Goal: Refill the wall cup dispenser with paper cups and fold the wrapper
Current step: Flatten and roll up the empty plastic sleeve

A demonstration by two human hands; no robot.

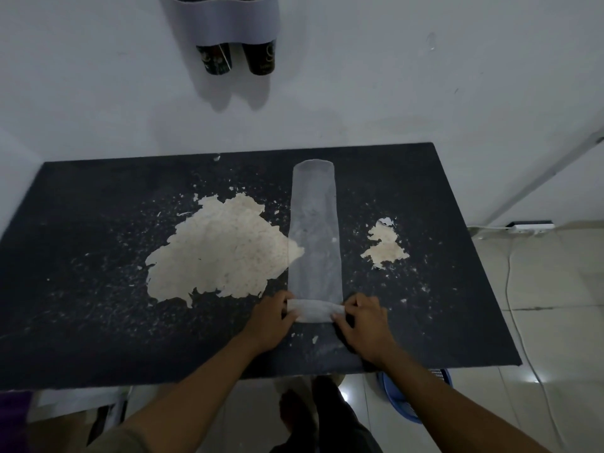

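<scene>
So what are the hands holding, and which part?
Both hands, left hand and right hand, pinch the plastic cup wrapper at its rolled-up near end, one at each side.

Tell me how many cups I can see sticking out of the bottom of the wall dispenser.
2. The left cup and the right cup hang side by side below the dispenser on the wall. More may be stacked inside, hidden by its cover.

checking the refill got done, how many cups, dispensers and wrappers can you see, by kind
paper cups poking out under the dispenser: 2
wall dispenser: 1
plastic wrapper on the table: 1, near end gripped by left hand and right hand
total: 4
</scene>
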